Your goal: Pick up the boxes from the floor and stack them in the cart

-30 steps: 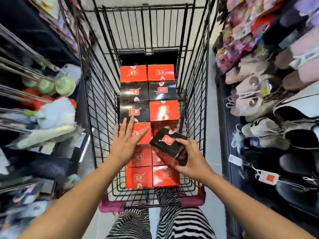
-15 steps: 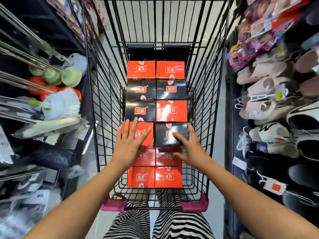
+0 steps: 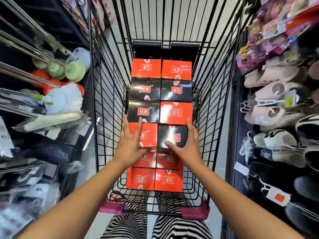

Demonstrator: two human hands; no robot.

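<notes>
Right hand is seating the black box in the upper layer, right column. To do this well, by my judgement: press it down flat and nudge it leftward and forward until its edges are meeting the near red box beside it and the far red box beyond. That way the next row is getting a level base. Watch the fingers against the cart wall.

Right hand is lying spread wide, fingers straight along the box's right edge and thumb resting across its top; it is not clamping. Left hand is lying flat and splayed on the near red box, fingers straight, steadying and gripping nothing.

Both boxes are sitting mid-cart on a lower red layer. Mops are hanging on the left of the aisle and slippers on the right.
</notes>
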